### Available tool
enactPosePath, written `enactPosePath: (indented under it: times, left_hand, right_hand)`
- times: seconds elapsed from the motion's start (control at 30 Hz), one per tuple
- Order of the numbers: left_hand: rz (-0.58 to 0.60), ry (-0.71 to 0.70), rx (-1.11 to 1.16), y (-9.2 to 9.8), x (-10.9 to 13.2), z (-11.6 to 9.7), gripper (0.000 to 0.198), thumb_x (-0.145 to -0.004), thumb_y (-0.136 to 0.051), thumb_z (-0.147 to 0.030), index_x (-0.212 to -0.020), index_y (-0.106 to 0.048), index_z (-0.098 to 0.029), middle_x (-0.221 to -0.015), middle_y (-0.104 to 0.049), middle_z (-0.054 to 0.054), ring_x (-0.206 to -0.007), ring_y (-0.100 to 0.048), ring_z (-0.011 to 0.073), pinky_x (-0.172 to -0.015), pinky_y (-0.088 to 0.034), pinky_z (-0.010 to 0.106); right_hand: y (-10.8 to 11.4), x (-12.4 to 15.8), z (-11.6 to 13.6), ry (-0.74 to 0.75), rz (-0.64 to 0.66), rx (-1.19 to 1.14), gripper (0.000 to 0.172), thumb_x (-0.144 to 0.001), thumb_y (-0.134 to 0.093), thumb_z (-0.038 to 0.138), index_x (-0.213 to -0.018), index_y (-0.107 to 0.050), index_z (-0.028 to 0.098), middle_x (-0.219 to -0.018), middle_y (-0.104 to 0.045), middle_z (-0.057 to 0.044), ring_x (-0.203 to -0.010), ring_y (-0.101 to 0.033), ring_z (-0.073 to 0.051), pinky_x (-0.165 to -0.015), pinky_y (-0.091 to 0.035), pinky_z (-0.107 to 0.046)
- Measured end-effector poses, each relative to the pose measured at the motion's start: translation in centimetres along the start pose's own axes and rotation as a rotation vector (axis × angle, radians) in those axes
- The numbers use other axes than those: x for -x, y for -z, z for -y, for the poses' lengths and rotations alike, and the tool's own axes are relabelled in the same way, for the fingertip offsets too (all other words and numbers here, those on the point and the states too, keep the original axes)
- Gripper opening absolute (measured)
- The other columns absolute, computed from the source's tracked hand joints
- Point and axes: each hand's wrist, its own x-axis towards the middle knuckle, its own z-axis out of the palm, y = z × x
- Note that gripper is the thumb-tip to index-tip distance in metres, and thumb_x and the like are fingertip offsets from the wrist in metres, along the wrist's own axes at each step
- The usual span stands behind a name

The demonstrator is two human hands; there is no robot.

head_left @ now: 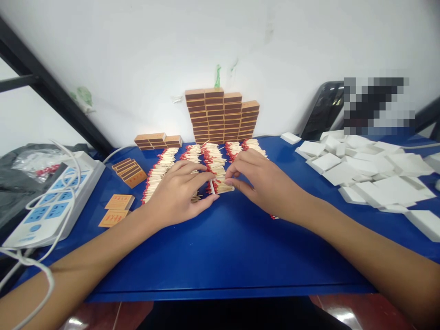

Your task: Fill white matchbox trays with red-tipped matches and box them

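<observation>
In the head view, a small white matchbox tray [212,187] stands at the near end of a middle row of red-tipped matches [215,160]. My left hand [184,190] grips the tray's left side between thumb and fingers. At its right end, my right hand [256,181] is closed in a pinch; whatever lies between its fingertips is too small to tell. Other rows of matches lie on both sides, such as a long row [161,169] by my left hand and one [253,145] behind my right, partly covered by the hands.
Closed matchboxes [223,114] are stacked against the wall, with several more [129,172] at left. Beside them lies a power strip [55,201] with loose white cable. White trays [371,169] are heaped at right on the blue table [233,256]. A phone-like dark slab [321,110] leans behind.
</observation>
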Motion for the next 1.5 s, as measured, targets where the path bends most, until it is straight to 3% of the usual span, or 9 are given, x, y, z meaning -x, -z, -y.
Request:
enactPosePath:
  times: [0.7, 1.33, 1.5]
  left_hand:
    - [-0.046, -0.028, 0.007, -0.1, 0.1, 0.2, 0.035, -0.093, -0.073, -0.040, -0.120, -0.071, -0.017, -0.119, -0.073, 0.016, -0.114, -0.068, 0.0298, -0.100, -0.054, 0.048]
    - [-0.008, -0.036, 0.043, -0.1, 0.0, -0.2, 0.034, -0.094, -0.072, -0.041, -0.121, -0.072, -0.020, -0.119, -0.074, 0.013, -0.115, -0.069, 0.0282, -0.103, -0.052, 0.047]
    - [-0.028, -0.018, 0.005, 0.3, -0.3, 0.2, 0.031, -0.094, -0.072, -0.041, -0.115, -0.073, -0.019, -0.115, -0.075, 0.013, -0.112, -0.070, 0.0287, -0.101, -0.053, 0.047]
  right_hand:
    - [0.2, 0.0, 0.2, 0.018, -0.005, 0.028, 0.011, -0.101, -0.060, 0.018, -0.091, -0.062, 0.021, -0.094, -0.066, -0.009, -0.095, -0.057, -0.027, -0.085, -0.049, -0.041]
    - [-0.3, 0.1, 0.7, 0.054, -0.012, 0.063, 0.012, -0.102, -0.059, 0.020, -0.091, -0.063, 0.021, -0.093, -0.064, -0.009, -0.092, -0.056, -0.026, -0.083, -0.048, -0.040]
    - [0.5, -0.1, -0.8, -0.012, -0.068, 0.042, 0.012, -0.102, -0.057, 0.024, -0.094, -0.065, 0.022, -0.092, -0.064, -0.009, -0.092, -0.057, -0.027, -0.081, -0.047, -0.041]
